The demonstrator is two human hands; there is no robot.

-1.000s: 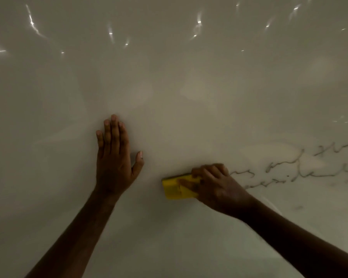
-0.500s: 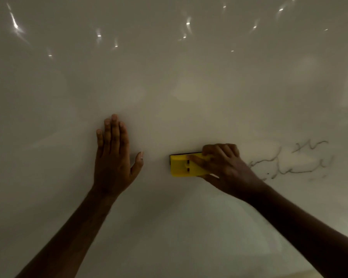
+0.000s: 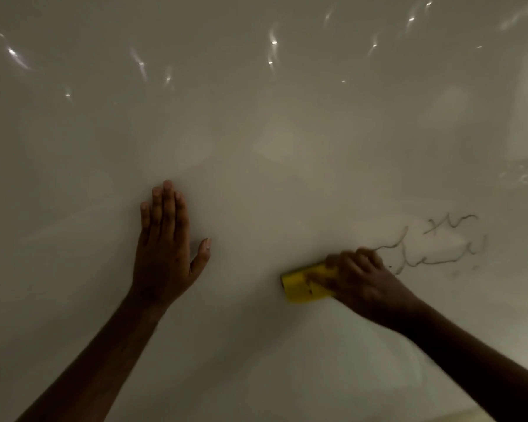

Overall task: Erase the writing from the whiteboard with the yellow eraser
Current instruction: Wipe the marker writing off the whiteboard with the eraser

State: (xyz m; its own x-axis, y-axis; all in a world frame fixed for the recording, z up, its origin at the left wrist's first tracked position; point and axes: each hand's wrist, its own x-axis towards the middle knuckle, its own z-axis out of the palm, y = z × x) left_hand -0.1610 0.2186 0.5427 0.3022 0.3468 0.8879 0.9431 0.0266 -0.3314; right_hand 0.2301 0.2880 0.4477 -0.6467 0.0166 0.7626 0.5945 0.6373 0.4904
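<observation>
Head view shows the left hand [image 3: 165,254] pressed flat on the whiteboard [image 3: 256,132], fingers straight and together, thumb spread to the right, holding nothing. Well to its right, the right hand [image 3: 363,284] curls its fingers over the eraser [image 3: 302,286], which lies against the board with its yellow left end showing. Faint writing [image 3: 439,248] sits just right of that hand.

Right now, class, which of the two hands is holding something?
The right hand: it grips the yellow eraser against the whiteboard. The left hand holds nothing, resting flat and open on the board.
</observation>
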